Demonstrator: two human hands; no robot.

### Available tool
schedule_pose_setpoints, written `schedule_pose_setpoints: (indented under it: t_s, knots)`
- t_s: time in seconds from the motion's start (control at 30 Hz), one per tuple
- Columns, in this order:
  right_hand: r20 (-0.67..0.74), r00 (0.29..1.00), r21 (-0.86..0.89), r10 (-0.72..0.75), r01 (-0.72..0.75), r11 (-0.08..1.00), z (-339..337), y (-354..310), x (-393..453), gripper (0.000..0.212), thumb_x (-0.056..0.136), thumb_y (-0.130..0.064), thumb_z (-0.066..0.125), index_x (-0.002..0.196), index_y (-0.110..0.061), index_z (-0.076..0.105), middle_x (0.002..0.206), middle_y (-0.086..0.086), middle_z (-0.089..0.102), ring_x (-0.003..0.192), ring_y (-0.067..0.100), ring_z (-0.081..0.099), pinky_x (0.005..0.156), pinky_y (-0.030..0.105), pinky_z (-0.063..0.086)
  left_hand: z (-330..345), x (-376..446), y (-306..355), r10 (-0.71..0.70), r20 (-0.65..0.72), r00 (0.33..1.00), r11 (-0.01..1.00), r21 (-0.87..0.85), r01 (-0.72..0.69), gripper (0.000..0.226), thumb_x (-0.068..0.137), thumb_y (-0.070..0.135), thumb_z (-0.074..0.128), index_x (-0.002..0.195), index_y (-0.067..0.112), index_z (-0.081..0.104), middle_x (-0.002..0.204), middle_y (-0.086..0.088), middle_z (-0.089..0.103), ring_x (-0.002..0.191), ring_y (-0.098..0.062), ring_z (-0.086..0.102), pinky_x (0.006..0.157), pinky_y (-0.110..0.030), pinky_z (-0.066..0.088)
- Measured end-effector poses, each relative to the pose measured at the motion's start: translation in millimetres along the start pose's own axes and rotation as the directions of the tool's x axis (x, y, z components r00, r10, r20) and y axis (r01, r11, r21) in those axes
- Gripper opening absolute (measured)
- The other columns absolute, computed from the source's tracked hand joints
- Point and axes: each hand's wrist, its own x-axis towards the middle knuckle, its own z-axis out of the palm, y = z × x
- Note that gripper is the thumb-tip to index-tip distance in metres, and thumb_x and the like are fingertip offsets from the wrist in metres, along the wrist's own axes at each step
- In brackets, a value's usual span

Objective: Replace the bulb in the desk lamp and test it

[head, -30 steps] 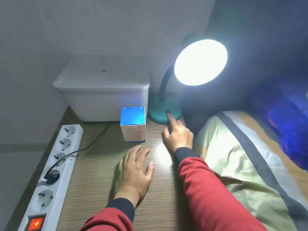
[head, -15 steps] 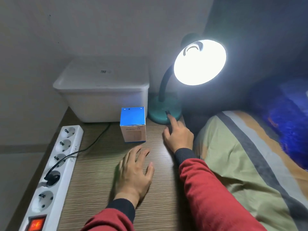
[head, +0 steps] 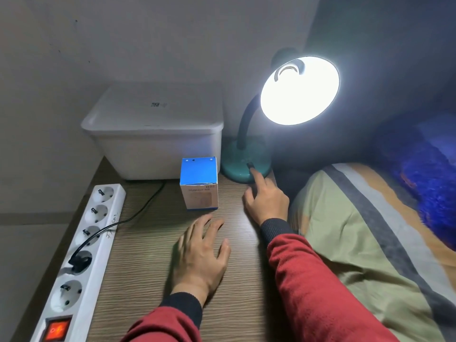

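The teal desk lamp [head: 243, 166] stands at the back of the wooden table [head: 148, 255], its shade [head: 299, 91] glowing brightly with the bulb lit inside. My right hand [head: 267, 201] points its index finger onto the black switch [head: 250, 166] on the lamp's base, the other fingers curled. My left hand [head: 201, 255] lies flat on the table with fingers spread, holding nothing, just in front of a small blue and white box [head: 199, 183].
A white lidded plastic bin [head: 155, 134] sits at the back left against the wall. A white power strip [head: 81, 257] with a lit red switch and one black plug runs along the left edge. A striped pillow [head: 370, 243] and blue blanket lie to the right.
The glare from the lamp has eased, so the bulb socket inside the shade shows. Both hands stay where they were.
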Motion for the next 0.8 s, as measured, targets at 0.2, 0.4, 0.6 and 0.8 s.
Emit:
schedule_pose_setpoints:
  t_s: [0.2,0.4,0.6,0.8]
  knots:
    - [0.042,0.999,-0.05,0.022,-0.02,0.999,-3,-3,2,0.064,0.085,-0.029,0.047,0.145,-0.041,0.027,0.107,0.01,0.062,0.096,0.034,0.062,0.073,0.035,0.048,-1,-1,0,-0.006,0.012,1.0,1.0,0.011,0.006,0.055,0.076,0.052,0.028,0.125,0.037,0.049,0.137,0.01,0.046,0.126,-0.012,0.044,0.104,-0.036,0.042]
    - [0.14,0.99,-0.1,0.02,-0.006,0.995,-11,-8,14,0.066,0.084,-0.026,0.048,0.145,-0.039,0.026,0.113,0.016,0.064,0.107,0.035,0.06,0.082,0.037,0.049,-2,-3,1,0.015,0.003,1.0,1.0,-0.021,-0.015,0.052,0.078,0.051,0.033,0.125,0.036,0.047,0.137,0.009,0.045,0.126,-0.012,0.043,0.102,-0.034,0.041]
    - [0.157,0.988,-0.076,-0.001,0.014,0.997,-3,-6,9,0.063,0.087,-0.029,0.047,0.146,-0.038,0.026,0.133,0.015,0.052,0.11,0.033,0.059,0.084,0.037,0.049,-5,-6,0,0.065,-0.005,0.998,0.997,-0.051,-0.065,0.049,0.082,0.049,0.035,0.129,0.034,0.041,0.137,0.007,0.041,0.126,-0.011,0.041,0.104,-0.033,0.036]
    - [-0.06,0.987,-0.207,-0.151,0.135,0.969,13,-8,-28,0.052,0.07,-0.03,0.039,0.11,-0.018,0.07,0.083,0.012,0.065,0.073,0.03,0.063,0.063,0.037,0.055,-9,-6,1,0.054,-0.013,0.998,0.995,-0.082,-0.055,0.047,0.083,0.044,0.035,0.126,0.03,0.048,0.134,0.006,0.045,0.123,-0.011,0.044,0.101,-0.031,0.04]
